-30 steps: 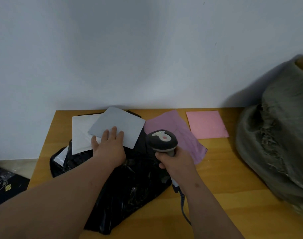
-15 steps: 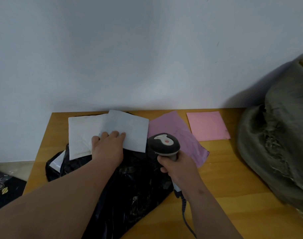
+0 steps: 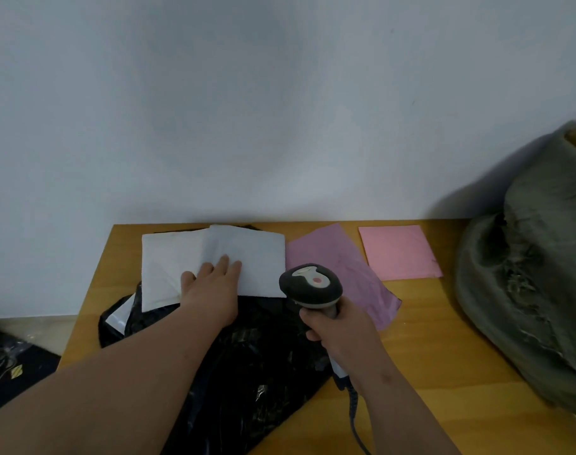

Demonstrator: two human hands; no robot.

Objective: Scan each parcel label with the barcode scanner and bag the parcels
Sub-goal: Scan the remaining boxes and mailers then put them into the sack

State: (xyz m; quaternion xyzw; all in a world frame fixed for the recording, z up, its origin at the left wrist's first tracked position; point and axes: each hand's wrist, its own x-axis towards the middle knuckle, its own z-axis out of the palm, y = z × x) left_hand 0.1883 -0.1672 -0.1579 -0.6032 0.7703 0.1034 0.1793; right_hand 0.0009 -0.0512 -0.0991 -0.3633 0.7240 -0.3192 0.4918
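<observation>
Grey-white flat parcel (image 3: 247,257): on crumpled black plastic bag (image 3: 247,366), overlapping white parcel (image 3: 165,270), far-left of wooden table (image 3: 444,356). Left hand (image 3: 211,290): fingers straight, pressing flat on it. Right hand (image 3: 342,330): fingers curled round black handheld barcode scanner (image 3: 311,284). Purple mailer (image 3: 339,261), pink mailer (image 3: 398,251) to the right. Pale wall behind.

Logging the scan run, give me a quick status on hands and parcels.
Left hand flat on grey parcel, over black bag. Right hand grips scanner. Purple parcel, pink parcel unbagged. Nothing blocking.
</observation>
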